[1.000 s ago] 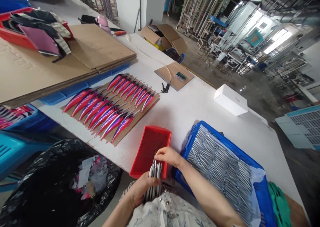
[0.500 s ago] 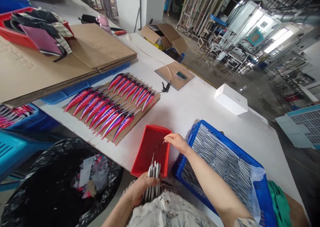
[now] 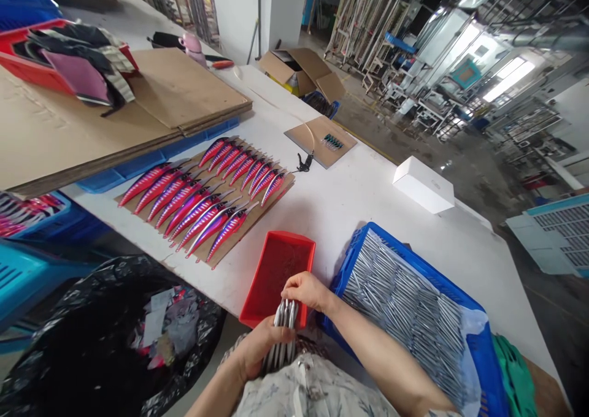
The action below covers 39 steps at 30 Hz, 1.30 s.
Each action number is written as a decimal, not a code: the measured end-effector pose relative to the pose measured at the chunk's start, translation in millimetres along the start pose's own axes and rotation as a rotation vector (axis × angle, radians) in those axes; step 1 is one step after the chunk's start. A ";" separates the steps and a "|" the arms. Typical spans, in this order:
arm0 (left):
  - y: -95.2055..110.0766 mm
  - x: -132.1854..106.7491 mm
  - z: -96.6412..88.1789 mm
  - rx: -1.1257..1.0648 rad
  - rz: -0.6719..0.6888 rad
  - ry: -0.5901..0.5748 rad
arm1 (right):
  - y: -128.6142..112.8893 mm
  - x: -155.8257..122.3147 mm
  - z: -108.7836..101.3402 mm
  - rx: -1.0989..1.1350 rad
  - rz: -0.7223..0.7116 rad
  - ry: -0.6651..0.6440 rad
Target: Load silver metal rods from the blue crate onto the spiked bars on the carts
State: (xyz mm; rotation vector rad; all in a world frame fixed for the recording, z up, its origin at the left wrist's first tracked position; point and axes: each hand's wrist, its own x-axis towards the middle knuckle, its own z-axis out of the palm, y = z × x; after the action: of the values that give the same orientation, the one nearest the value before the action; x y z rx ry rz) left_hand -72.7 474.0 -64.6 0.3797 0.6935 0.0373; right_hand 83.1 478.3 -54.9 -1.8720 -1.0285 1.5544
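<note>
My left hand [image 3: 257, 346] grips a bundle of silver fishing lures [image 3: 284, 325] upright, close to my body. My right hand [image 3: 306, 290] is closed in a pinch on the top of that bundle, just over the near end of a red tray [image 3: 276, 270]. Right of the tray stands a blue crate [image 3: 478, 343] packed with several silver lures [image 3: 405, 306]. On the white table [image 3: 350, 196], a cardboard sheet [image 3: 276, 199] carries rows of red and purple lures [image 3: 197, 199].
A black rubbish bag [image 3: 92, 343] sits low at the left. A white box [image 3: 423, 185] and a small cardboard piece with green parts [image 3: 322, 140] lie further out. Large cardboard sheets [image 3: 138, 110] and blue bins [image 3: 41, 221] are at the left.
My right hand had reached out over the red tray with something small pinched in it; now it is back at the top of the bundle. My left hand has barely moved.
</note>
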 end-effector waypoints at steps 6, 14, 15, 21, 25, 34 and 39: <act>2.6 -0.7 3.6 -0.020 0.000 -0.013 | 0.1 11.9 -14.3 0.153 -0.077 0.165; -7.5 3.6 -6.4 -0.033 -0.033 0.052 | -17.3 24.9 -65.9 -0.090 -0.089 0.198; -6.9 4.3 -5.9 -0.033 -0.033 0.069 | -14.9 22.3 -59.3 -0.136 -0.089 0.174; -3.8 5.5 -2.0 -0.073 -0.016 0.059 | 4.0 -0.8 -6.0 -0.111 -0.056 -0.088; -5.4 6.1 -2.3 -0.044 -0.015 0.044 | 1.7 -2.2 1.2 -0.045 -0.051 -0.011; -4.9 2.4 -0.4 -0.021 -0.020 0.069 | -18.9 8.7 -45.9 -0.077 -0.076 0.035; -4.5 3.2 -1.2 -0.021 -0.018 0.035 | -4.8 -4.0 -18.0 -0.084 -0.043 -0.125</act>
State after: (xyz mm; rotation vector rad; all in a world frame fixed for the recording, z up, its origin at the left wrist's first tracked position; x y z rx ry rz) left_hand -71.4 470.7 -69.0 0.3532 0.7305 0.0347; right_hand 99.2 479.6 -44.6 -1.8140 -1.1985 1.6444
